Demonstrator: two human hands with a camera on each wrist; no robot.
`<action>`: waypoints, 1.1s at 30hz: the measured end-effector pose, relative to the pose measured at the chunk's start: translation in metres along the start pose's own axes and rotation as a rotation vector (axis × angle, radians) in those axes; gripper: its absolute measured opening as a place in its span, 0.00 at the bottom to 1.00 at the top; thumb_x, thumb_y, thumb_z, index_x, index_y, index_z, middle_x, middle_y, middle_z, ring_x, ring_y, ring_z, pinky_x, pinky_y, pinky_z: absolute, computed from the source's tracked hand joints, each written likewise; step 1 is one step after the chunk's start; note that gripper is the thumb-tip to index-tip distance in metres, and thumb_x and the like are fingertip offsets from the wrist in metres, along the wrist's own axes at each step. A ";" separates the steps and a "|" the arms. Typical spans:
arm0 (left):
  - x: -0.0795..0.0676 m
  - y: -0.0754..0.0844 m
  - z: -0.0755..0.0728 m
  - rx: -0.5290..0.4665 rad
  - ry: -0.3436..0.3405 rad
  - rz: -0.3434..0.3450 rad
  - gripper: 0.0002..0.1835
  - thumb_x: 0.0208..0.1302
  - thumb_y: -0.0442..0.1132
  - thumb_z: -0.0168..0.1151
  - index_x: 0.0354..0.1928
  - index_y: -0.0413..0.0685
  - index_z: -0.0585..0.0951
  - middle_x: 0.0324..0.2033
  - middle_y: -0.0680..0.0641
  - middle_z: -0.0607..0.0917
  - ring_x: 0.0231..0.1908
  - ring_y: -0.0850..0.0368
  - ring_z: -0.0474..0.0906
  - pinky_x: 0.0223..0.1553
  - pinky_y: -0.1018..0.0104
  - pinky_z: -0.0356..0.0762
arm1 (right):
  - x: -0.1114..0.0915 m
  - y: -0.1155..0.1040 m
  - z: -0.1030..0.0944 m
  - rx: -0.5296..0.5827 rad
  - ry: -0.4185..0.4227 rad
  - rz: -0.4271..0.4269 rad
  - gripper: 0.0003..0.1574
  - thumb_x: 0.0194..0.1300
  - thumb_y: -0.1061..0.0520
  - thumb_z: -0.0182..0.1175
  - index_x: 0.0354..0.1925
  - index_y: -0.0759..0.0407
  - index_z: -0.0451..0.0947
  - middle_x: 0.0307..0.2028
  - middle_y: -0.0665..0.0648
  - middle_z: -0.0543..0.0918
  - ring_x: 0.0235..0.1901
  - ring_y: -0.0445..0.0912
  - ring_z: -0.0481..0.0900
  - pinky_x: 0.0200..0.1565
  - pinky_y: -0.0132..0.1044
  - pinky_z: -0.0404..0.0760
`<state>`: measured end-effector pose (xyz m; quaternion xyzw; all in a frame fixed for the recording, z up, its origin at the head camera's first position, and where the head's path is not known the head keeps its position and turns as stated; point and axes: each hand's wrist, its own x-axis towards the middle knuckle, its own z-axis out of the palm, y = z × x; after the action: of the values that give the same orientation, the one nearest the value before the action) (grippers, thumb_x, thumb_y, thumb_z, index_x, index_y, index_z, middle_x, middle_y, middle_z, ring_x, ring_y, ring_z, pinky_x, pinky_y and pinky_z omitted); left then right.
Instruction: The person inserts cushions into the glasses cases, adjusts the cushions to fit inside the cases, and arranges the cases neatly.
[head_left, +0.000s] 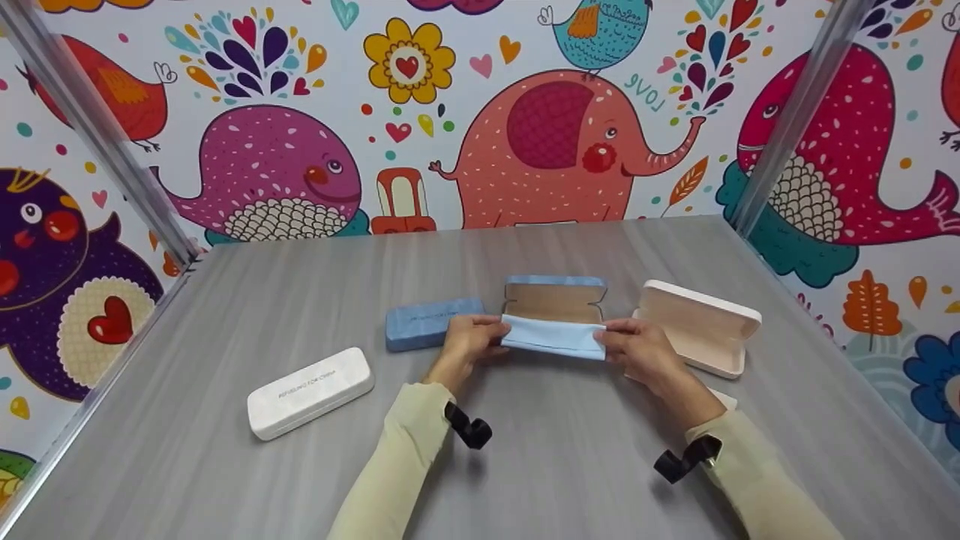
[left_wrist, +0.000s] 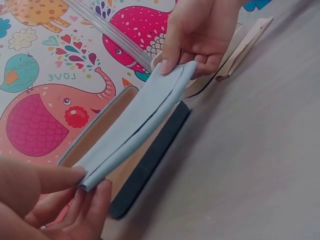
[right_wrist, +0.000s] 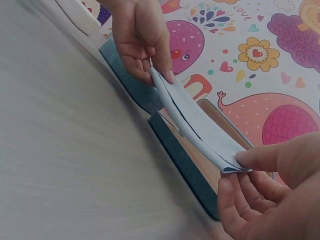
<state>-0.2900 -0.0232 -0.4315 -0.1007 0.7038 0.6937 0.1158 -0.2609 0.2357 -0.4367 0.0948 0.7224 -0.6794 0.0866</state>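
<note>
Between both hands a folded light blue cloth [head_left: 553,337] is stretched flat, a long strip with a fold line along it. My left hand [head_left: 471,339] pinches its left end between thumb and fingers, and my right hand [head_left: 643,351] pinches the right end the same way. Just beneath and behind the cloth stands an open blue glasses case [head_left: 555,282], its tan lining showing. In the left wrist view the cloth [left_wrist: 137,120] hangs over that case [left_wrist: 150,167] and hides part of its inside. From the right wrist, the cloth [right_wrist: 197,122] also appears above the case.
A closed blue glasses case [head_left: 424,324] lies left of the open one. Farther left is a closed white glasses case [head_left: 311,393] with printed lettering. An open white case [head_left: 701,322] stands at the right. Behind my right wrist, a pale flat piece [head_left: 724,399] is partly hidden.
</note>
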 end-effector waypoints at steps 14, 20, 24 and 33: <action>0.010 0.016 0.003 -0.019 0.031 -0.023 0.16 0.62 0.27 0.66 0.52 0.31 0.82 0.47 0.36 0.86 0.35 0.55 0.84 0.39 0.63 0.88 | 0.016 -0.008 0.001 0.100 0.016 -0.003 0.06 0.65 0.61 0.66 0.41 0.55 0.80 0.29 0.45 0.81 0.30 0.37 0.78 0.34 0.27 0.79; 0.015 0.023 0.003 -0.003 0.066 -0.018 0.14 0.61 0.26 0.67 0.50 0.32 0.83 0.46 0.36 0.86 0.32 0.55 0.84 0.37 0.65 0.88 | 0.024 -0.014 0.002 0.063 0.024 -0.004 0.20 0.67 0.62 0.64 0.54 0.67 0.75 0.29 0.45 0.81 0.30 0.37 0.78 0.36 0.26 0.81; 0.018 0.026 0.005 0.005 0.082 -0.005 0.13 0.61 0.26 0.67 0.48 0.32 0.84 0.47 0.36 0.85 0.33 0.54 0.86 0.35 0.66 0.88 | 0.031 -0.015 0.002 0.057 0.064 -0.008 0.20 0.66 0.62 0.65 0.53 0.69 0.73 0.28 0.44 0.80 0.27 0.36 0.78 0.33 0.25 0.81; 0.027 0.022 0.015 0.008 0.131 0.014 0.13 0.60 0.24 0.66 0.47 0.30 0.85 0.45 0.35 0.87 0.29 0.56 0.85 0.31 0.69 0.87 | 0.042 -0.014 0.001 0.078 0.117 -0.034 0.17 0.63 0.66 0.65 0.49 0.72 0.75 0.22 0.45 0.81 0.24 0.35 0.78 0.30 0.25 0.82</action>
<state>-0.3222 -0.0073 -0.4186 -0.1403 0.7133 0.6835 0.0651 -0.3051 0.2350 -0.4337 0.1253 0.7007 -0.7018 0.0287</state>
